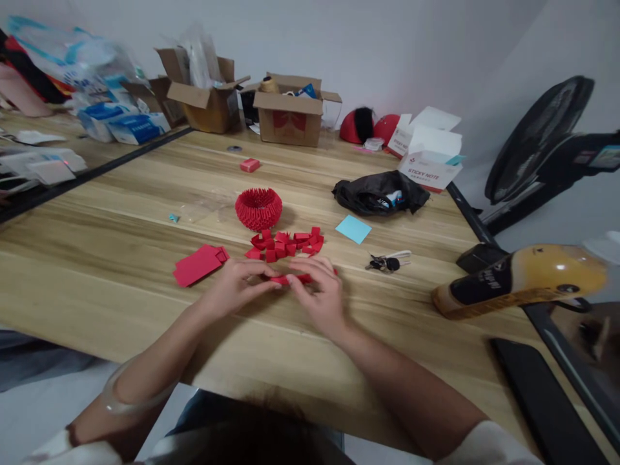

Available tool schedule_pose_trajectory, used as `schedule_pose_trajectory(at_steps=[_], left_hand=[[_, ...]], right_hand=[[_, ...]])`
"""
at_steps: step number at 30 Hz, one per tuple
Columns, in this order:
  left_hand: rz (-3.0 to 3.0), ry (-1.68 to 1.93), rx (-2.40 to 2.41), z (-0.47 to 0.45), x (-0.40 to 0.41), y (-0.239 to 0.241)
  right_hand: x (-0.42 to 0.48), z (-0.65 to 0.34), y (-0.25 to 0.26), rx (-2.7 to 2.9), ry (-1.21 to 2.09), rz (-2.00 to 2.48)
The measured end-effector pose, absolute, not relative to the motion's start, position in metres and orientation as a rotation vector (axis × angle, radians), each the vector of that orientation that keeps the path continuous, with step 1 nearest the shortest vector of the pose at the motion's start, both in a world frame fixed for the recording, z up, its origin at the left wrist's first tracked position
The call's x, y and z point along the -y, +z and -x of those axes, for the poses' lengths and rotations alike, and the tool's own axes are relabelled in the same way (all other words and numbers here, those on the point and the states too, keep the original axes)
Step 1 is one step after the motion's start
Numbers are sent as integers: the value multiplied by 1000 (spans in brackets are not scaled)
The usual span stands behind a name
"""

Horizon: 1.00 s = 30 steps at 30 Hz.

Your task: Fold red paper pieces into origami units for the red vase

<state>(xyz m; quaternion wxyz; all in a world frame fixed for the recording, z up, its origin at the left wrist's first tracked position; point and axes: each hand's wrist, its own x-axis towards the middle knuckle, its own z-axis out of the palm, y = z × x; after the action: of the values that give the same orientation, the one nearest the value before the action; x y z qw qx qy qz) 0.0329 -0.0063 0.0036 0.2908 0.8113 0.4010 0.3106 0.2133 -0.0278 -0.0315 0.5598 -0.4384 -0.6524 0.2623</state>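
Observation:
My left hand (236, 283) and my right hand (317, 298) meet on the wooden table (145, 303), both pinching a strip of red paper (294, 279) pressed flat between them. Just beyond the fingers lies a heap of several small folded red paper pieces (285, 244). Behind the heap stands a round red ring built of folded paper units (258, 208). A stack of flat red paper sheets (199, 264) lies to the left of my left hand.
A blue sticky note (353, 228), a bunch of keys (387, 261) and a black bag (375, 193) lie right of the heap. Cardboard boxes (289, 110) line the far edge, with sticky-note packs (429, 155). A yellow-and-black object (523, 279) lies at the right.

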Motion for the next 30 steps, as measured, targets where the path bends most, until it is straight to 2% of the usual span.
schedule_pose_trajectory(at_steps=[2, 4, 9, 17, 23, 30], left_hand=[[-2220, 785, -1065, -32, 5, 3], [-2265, 681, -1035, -33, 4, 4], [-2270, 508, -1002, -36, 6, 4], [-2118, 675, -1185, -37, 7, 1], [-1682, 746, -1115, -42, 9, -3], [-1507, 824, -1093, -42, 6, -4]], right_hand=[[29, -217, -28, 1513, 346, 1116], [28, -219, -27, 1447, 207, 1311], [23, -219, -37, 1481, 280, 1662], [20, -216, -46, 1485, 528, 1314], [27, -211, -40, 1552, 473, 968], [29, -210, -40, 1689, 429, 855]])
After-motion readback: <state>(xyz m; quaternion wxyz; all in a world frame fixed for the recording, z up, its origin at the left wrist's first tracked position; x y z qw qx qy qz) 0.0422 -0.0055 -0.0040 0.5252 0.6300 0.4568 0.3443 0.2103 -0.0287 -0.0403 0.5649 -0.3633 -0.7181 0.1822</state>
